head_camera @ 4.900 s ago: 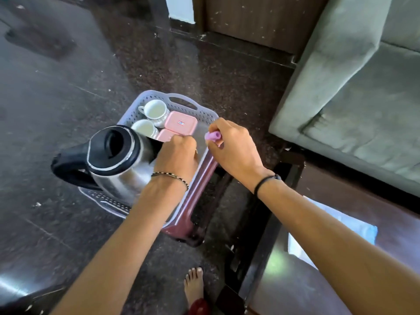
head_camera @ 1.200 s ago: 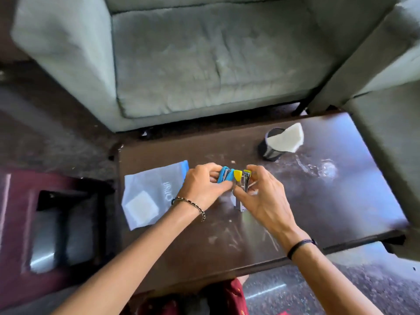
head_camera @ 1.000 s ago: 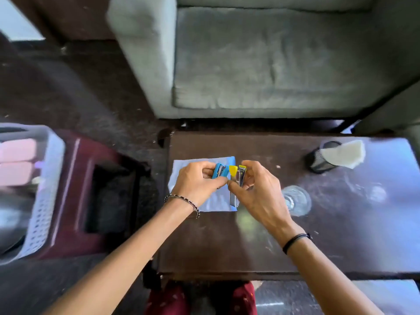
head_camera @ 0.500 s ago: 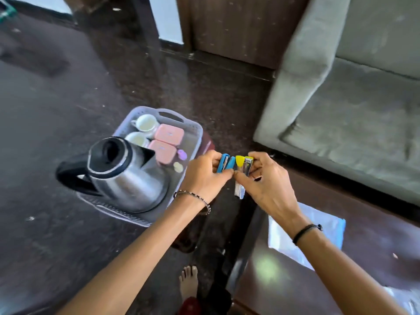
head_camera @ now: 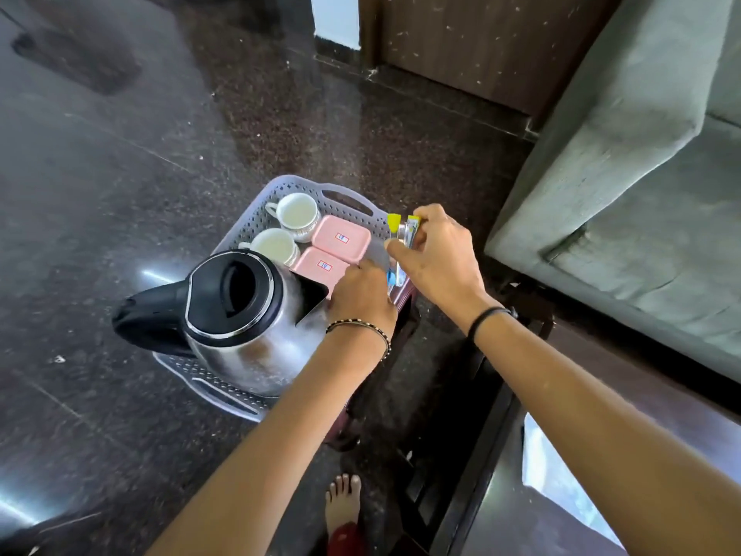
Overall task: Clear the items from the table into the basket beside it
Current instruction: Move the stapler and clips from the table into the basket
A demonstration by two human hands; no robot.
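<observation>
The grey perforated basket [head_camera: 280, 185] sits on a maroon stool beside the table. It holds a steel kettle [head_camera: 240, 315] with a black lid, two white cups [head_camera: 297, 210] and two pink boxes [head_camera: 345, 237]. My right hand [head_camera: 437, 258] hovers over the basket's right rim, shut on a yellow and silver stapler [head_camera: 405, 234]. My left hand [head_camera: 361, 296] is lower, inside the basket beside the kettle's spout, its fingers curled around a blue stapler [head_camera: 392, 278] of which only a sliver shows.
The dark table [head_camera: 601, 475] lies at lower right with a pale blue packet [head_camera: 561, 483] on it. A grey sofa [head_camera: 641, 174] stands behind it. My bare foot [head_camera: 343, 499] rests on the dark polished floor below the stool.
Both hands carried the staplers from the table over to the basket. Since half a second ago my left hand has dropped into the basket and my right hand has moved over its rim.
</observation>
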